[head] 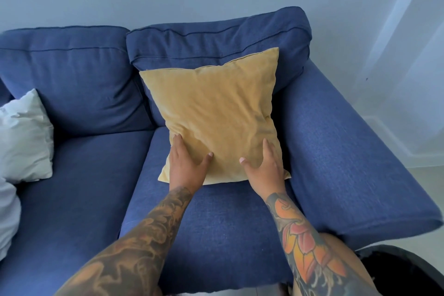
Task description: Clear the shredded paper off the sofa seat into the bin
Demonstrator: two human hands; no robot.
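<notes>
A mustard-yellow cushion [216, 115] leans against the back of the blue sofa on its right seat [216, 218]. My left hand [186, 163] lies flat on the cushion's lower left part, fingers straight, thumb spread. My right hand [264, 166] rests flat on its lower right part in the same way. A dark bin [403, 269] shows at the bottom right corner, beside the sofa's armrest. No shredded paper shows on the seat.
A white cushion [24, 137] sits on the left seat, and a pale cloth [7, 214] lies at the left edge. The sofa's right armrest [355, 163] runs along the right. A white wall stands behind, with pale floor at the right.
</notes>
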